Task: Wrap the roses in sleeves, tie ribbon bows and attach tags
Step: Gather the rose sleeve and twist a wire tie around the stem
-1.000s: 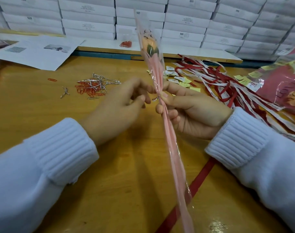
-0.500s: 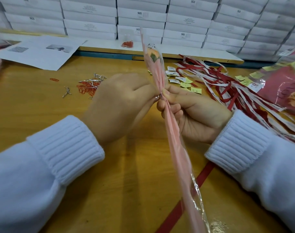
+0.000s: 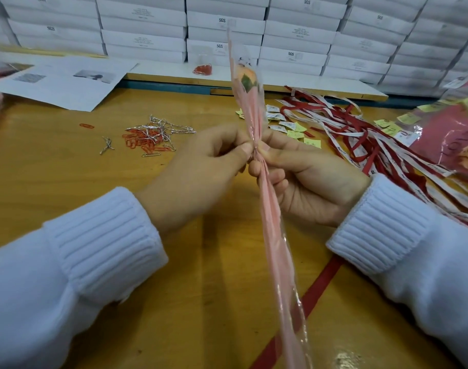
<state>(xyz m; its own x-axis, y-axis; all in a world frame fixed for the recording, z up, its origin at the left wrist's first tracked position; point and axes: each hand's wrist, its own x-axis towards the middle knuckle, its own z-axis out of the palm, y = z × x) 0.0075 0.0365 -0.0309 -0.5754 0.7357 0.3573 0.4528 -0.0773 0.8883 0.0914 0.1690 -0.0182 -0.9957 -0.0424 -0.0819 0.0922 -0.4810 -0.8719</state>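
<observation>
We're holding the rose (image 3: 247,79) upright btwn both hands so its sleeve (image 3: 278,262) is gathering tight under the bud. The left hand (image 3: 198,171) is pinching the neck w/ thumb & forefinger, and the right hand (image 3: 312,182) is curling round it opposite. The sleeve's looking pink, crinkled and clear-edged. Ribbons (image 3: 366,139) are lying just right of the right hand, prob. for the bow.

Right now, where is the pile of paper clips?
In the head view, the paper clip pile lies on the wooden table, left of centre, between the left hand and the printed sheets.
</observation>
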